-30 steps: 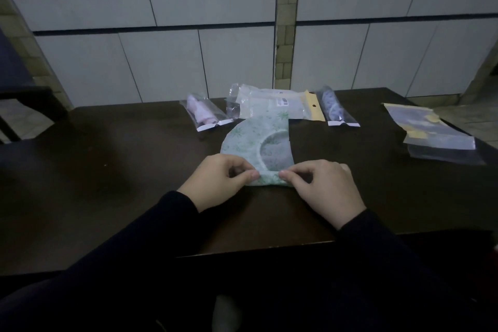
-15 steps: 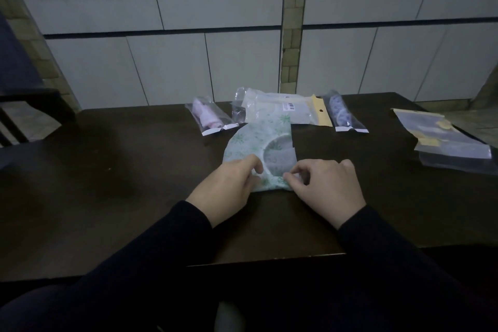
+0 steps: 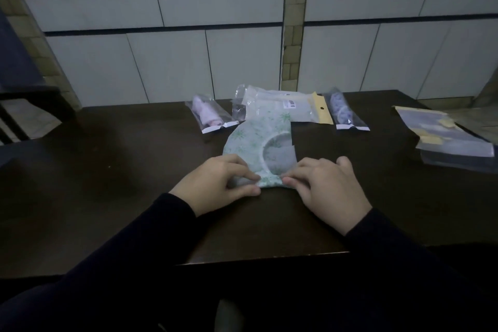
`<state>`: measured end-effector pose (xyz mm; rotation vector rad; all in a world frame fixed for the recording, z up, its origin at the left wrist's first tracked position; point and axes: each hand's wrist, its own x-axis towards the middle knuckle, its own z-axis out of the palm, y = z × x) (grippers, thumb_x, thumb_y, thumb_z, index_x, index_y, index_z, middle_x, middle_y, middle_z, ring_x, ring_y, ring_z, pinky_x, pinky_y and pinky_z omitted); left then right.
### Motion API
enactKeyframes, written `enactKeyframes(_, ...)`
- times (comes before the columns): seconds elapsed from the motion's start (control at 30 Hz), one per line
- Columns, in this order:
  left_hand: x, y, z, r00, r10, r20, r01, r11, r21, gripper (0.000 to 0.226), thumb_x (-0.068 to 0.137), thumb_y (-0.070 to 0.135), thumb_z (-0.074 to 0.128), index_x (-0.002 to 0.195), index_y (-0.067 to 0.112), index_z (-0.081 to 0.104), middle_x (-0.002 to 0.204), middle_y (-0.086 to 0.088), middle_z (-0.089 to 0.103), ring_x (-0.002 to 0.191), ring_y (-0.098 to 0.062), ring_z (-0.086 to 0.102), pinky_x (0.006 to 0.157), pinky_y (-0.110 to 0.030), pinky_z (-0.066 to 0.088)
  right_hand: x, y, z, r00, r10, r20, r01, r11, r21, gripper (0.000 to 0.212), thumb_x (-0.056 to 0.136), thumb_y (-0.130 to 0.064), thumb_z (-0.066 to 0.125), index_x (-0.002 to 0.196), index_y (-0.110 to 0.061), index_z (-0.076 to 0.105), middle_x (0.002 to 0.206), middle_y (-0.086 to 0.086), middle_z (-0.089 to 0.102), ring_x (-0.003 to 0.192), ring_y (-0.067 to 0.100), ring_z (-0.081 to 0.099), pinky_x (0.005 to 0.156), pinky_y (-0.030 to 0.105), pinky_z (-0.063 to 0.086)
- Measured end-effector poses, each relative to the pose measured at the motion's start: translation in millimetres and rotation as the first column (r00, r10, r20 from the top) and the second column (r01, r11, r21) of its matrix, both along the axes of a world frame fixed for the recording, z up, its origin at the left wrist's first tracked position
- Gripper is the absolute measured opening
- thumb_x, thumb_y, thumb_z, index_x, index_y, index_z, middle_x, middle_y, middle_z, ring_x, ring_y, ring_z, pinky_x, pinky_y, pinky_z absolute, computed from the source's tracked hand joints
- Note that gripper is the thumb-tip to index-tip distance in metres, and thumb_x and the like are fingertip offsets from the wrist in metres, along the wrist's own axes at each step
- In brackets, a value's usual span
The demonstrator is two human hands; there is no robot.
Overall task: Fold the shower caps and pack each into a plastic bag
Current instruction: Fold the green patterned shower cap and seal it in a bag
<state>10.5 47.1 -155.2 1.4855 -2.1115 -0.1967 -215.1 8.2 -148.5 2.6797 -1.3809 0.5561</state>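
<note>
A green-patterned shower cap (image 3: 250, 140) lies folded in half on the dark table (image 3: 107, 183), its straight folded edge on the right and its elastic opening showing as a half circle. My left hand (image 3: 218, 183) pinches the cap's near edge from the left. My right hand (image 3: 326, 186) presses and pinches the same near edge from the right. Both hands' fingertips meet at the cap's near corner.
At the table's back lie a bagged pink cap (image 3: 208, 116), a larger clear package with a yellow header (image 3: 285, 108) and a bagged purple cap (image 3: 343, 113). A stack of empty plastic bags (image 3: 447, 140) sits at the right. White tiled wall stands behind.
My left hand has slid back down to the cap's near edge and my right hand has flattened onto it. The near edge looks rolled up a little.
</note>
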Motion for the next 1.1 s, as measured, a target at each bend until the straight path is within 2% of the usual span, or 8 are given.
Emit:
enactKeyframes(0.1, 1, -2, 2, 0.999, 0.015, -0.034, -0.013, 0.999, 0.048, 0.039, 0.07, 0.057, 0.066, 0.098, 0.03, 0.076, 0.094, 0.017, 0.06, 0.079, 0.007, 0.055, 0.071, -0.006, 0.038, -5, 4, 1, 1.0, 0.003, -0.018, -0.003, 0.999, 0.043, 0.04, 0.09, -0.063, 0.04, 0.121, -0.047, 0.058, 0.115, -0.02, 0.055, 0.102, 0.006, 0.049, 0.078, 0.032, 0.021)
enactKeyframes(0.2, 3, -6, 6, 1.0, 0.028, -0.012, -0.026, 0.994, 0.102, 0.03, 0.073, 0.05, 0.072, 0.098, 0.033, 0.076, 0.095, 0.022, 0.059, 0.078, 0.01, 0.054, 0.071, -0.007, 0.038, -5, 3, 2, 0.999, -0.032, -0.018, 0.033, 0.998, 0.053, 0.038, 0.089, -0.063, 0.043, 0.12, -0.049, 0.058, 0.117, -0.021, 0.056, 0.103, 0.007, 0.049, 0.082, 0.034, 0.023)
enactKeyframes(0.33, 3, -6, 6, 0.996, 0.029, 0.082, -0.033, 0.998, 0.05, 0.019, 0.085, 0.042, 0.066, 0.097, 0.029, 0.075, 0.094, 0.019, 0.06, 0.076, 0.005, 0.055, 0.072, -0.011, 0.041, -4, 2, 4, 0.999, -0.04, -0.004, 0.04, 0.999, 0.018, 0.034, 0.092, -0.06, 0.041, 0.114, -0.046, 0.063, 0.113, -0.022, 0.061, 0.097, 0.008, 0.05, 0.082, 0.035, 0.023)
enactKeyframes(0.5, -2, -4, 9, 0.988, 0.063, 0.142, -0.062, 0.998, -0.011, 0.02, 0.093, 0.035, 0.058, 0.098, 0.022, 0.072, 0.089, 0.015, 0.055, 0.079, -0.004, 0.056, 0.076, -0.02, 0.044, -1, -7, -3, 0.999, 0.01, 0.044, -0.002, 0.983, -0.183, 0.039, 0.088, -0.055, 0.042, 0.079, -0.032, 0.072, 0.07, -0.013, 0.065, 0.075, 0.014, 0.048, 0.073, 0.033, 0.015)
enactKeyframes(0.57, -3, -6, 8, 0.98, 0.078, 0.185, -0.075, 0.997, -0.022, 0.021, 0.095, 0.034, 0.055, 0.097, 0.019, 0.069, 0.088, 0.01, 0.053, 0.078, -0.009, 0.055, 0.075, -0.024, 0.045, -2, -11, -5, 0.999, 0.028, 0.041, -0.019, 0.976, -0.217, 0.043, 0.088, -0.054, 0.038, 0.073, -0.029, 0.07, 0.066, -0.013, 0.063, 0.074, 0.015, 0.048, 0.073, 0.034, 0.019)
enactKeyframes(0.77, -3, -16, 9, 0.974, 0.136, 0.18, -0.146, 0.988, 0.045, 0.018, 0.095, 0.03, 0.056, 0.099, 0.014, 0.063, 0.095, 0.0, 0.062, 0.09, -0.017, 0.059, 0.078, -0.025, 0.042, -7, -21, 0, 0.988, 0.15, 0.034, -0.146, 0.985, -0.094, 0.05, 0.091, -0.058, 0.029, 0.092, -0.032, 0.071, 0.09, -0.019, 0.068, 0.091, 0.01, 0.048, 0.08, 0.034, 0.026)
enactKeyframes(0.87, 2, -16, 15, 0.985, 0.145, 0.091, -0.158, 0.976, 0.151, 0.017, 0.092, 0.029, 0.061, 0.104, 0.017, 0.063, 0.092, 0.007, 0.059, 0.087, -0.011, 0.056, 0.077, -0.021, 0.042, -5, -29, 1, 0.989, 0.132, 0.074, -0.131, 0.991, -0.019, 0.034, 0.096, -0.049, 0.039, 0.096, -0.032, 0.069, 0.087, -0.013, 0.065, 0.091, 0.01, 0.048, 0.083, 0.034, 0.027)
enactKeyframes(1.1, 8, -23, 24, 0.981, 0.112, 0.159, -0.151, 0.953, 0.263, 0.026, 0.09, 0.028, 0.064, 0.115, 0.019, 0.062, 0.087, 0.013, 0.054, 0.078, -0.005, 0.05, 0.07, -0.016, 0.036, -1, -31, -2, 0.979, 0.093, 0.183, -0.11, 0.99, 0.088, 0.03, 0.097, -0.045, 0.04, 0.098, -0.029, 0.066, 0.086, -0.012, 0.064, 0.083, 0.007, 0.05, 0.088, 0.033, 0.031)
